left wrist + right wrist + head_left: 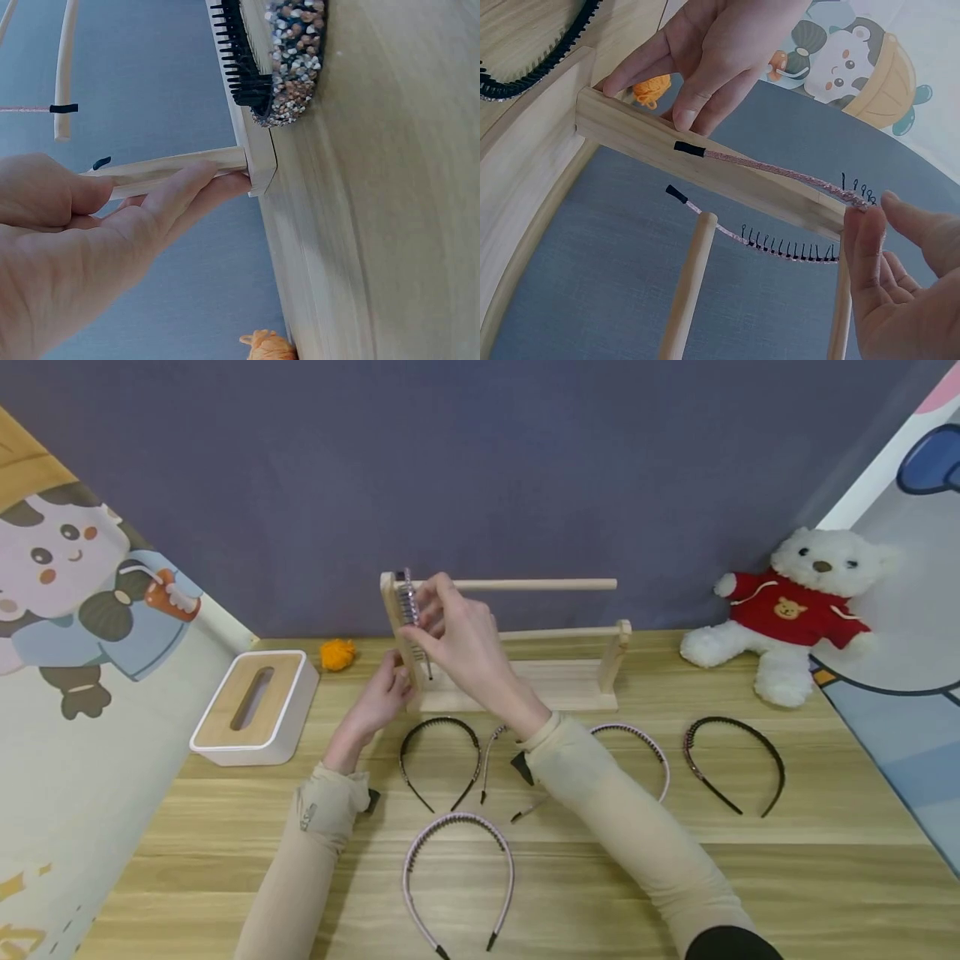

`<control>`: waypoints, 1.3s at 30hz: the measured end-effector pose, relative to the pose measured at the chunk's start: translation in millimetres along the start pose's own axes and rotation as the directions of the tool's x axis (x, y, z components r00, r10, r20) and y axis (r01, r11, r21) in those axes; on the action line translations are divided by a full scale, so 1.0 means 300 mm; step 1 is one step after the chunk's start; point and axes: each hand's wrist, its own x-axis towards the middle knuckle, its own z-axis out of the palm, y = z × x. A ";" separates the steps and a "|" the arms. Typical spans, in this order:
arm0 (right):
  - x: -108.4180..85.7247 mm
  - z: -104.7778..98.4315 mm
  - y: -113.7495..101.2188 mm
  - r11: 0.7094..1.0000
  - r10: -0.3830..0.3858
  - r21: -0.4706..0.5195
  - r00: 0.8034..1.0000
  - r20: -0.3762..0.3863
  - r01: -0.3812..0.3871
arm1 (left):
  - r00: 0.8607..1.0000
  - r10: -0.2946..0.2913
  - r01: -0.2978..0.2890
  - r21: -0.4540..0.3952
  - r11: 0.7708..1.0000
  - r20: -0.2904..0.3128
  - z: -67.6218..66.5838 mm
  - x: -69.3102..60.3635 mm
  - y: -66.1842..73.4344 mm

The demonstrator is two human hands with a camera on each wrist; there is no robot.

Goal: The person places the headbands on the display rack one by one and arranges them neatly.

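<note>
A wooden rack point(540, 681) with two horizontal rods stands at the back of the table. My left hand point(381, 697) grips its left upright point(217, 159) low down, thumb on one side and fingers on the other in the left wrist view. At the top rod's left end, my right hand point(468, 643) pinches a pink headband point(408, 602) with dark teeth and black tips. In the right wrist view, the headband point(780, 171) spans the upright near my right hand point(904, 281), one arm on each side; my left hand point(712, 64) touches the upright.
Several headbands lie in front of the rack, including a black one point(776, 756) at right and a pink one point(408, 868) nearest. A tissue box point(288, 718) and orange object point(337, 654) are left. A white teddy bear point(787, 610) sits back right.
</note>
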 end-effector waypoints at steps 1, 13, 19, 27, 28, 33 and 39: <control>-0.004 -0.002 -0.001 1.000 0.000 0.002 1.000 0.001 0.000 | 1.000 -0.003 0.003 -0.001 1.000 0.003 0.000 -0.001 0.000; -0.063 -0.056 -0.005 1.000 0.010 0.001 1.000 -0.021 -0.009 | 1.000 -0.002 0.002 0.018 1.000 -0.002 -0.003 0.000 -0.006; -0.119 -0.096 -0.009 1.000 -0.006 0.005 0.999 -0.033 0.006 | 1.000 -0.003 0.003 0.017 1.000 -0.005 -0.002 0.003 -0.011; -0.239 -0.144 -0.015 1.000 0.030 0.004 0.998 0.051 -0.030 | 1.000 -0.014 0.013 0.071 0.997 0.005 -0.003 -0.002 0.003; -0.255 -0.147 -0.016 0.999 0.040 -0.002 0.996 0.074 -0.040 | 1.000 -0.014 0.014 0.067 0.998 0.005 -0.003 -0.001 0.004; -0.342 -0.143 -0.010 0.998 0.069 -0.015 0.980 0.188 -0.068 | 1.000 0.017 -0.018 0.046 0.999 0.015 -0.002 0.004 0.010; -0.453 -0.102 0.016 0.997 0.061 -0.058 0.954 0.292 -0.046 | 1.000 0.015 -0.015 0.053 0.998 0.009 -0.002 -0.004 0.003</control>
